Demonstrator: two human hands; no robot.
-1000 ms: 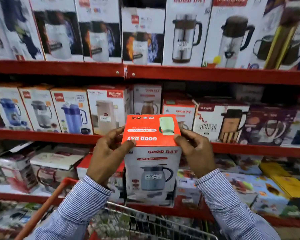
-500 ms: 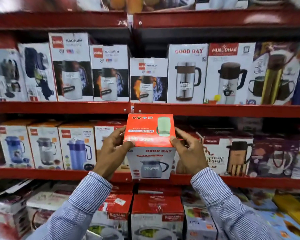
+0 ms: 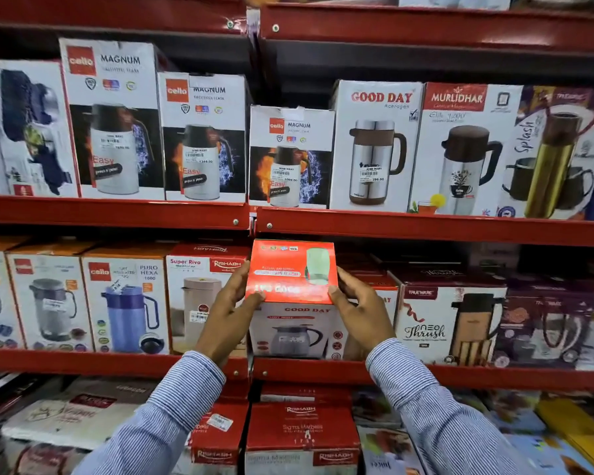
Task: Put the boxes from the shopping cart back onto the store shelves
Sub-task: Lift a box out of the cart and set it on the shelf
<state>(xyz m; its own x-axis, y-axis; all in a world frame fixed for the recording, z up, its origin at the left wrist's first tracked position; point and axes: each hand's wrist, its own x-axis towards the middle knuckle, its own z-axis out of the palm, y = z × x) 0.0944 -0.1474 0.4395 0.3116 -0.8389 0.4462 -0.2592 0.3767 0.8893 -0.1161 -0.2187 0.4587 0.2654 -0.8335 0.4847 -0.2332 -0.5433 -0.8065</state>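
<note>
I hold a Good Day box with an orange-red top and a white front that shows a grey jug. My left hand grips its left side and my right hand grips its right side. The box sits at the middle red shelf, between a Rishabh Super Riva box on the left and a Trueware Neo Thrush box on the right. Its bottom edge is level with the shelf lip; I cannot tell whether it rests on the shelf. The shopping cart is out of view.
The upper shelf carries Cello Magnum boxes, a tall Good Day flask box and a Murlidhar box. Cello jug boxes fill the middle shelf's left. Red Rishabh boxes stand below my arms.
The box has gone up from above the cart and forward into the middle shelf row. My view has tilted up, so the cart has dropped out of sight.
</note>
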